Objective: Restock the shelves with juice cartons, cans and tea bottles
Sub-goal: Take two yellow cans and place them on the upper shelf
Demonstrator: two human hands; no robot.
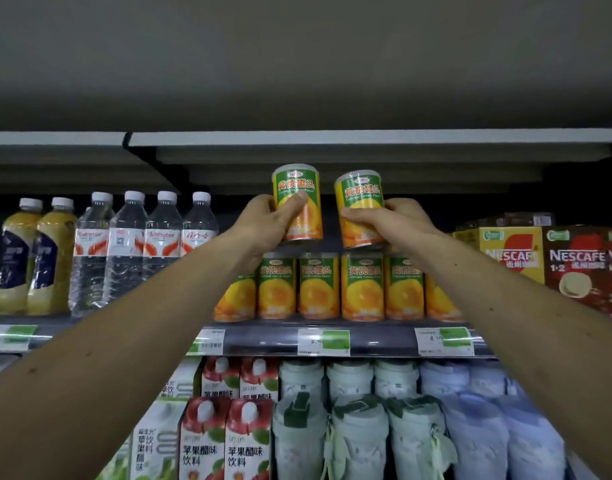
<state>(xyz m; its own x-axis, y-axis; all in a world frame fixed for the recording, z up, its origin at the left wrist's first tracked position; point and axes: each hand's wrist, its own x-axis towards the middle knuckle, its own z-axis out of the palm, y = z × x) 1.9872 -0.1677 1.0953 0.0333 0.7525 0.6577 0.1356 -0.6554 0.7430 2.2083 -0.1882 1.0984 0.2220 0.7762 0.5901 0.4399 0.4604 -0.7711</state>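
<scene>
Cans up high: left hand grips one peach can, thumb across label, fingers curled round back. Right hand grips second can, tilted slightly, fingers wrapped over front. Both arms stretched up and forward, forearms converging toward shelf. Both held cans just above row of cans standing on shelf. Water bottles left of row, coffee boxes right, juice cartons on level below.
</scene>
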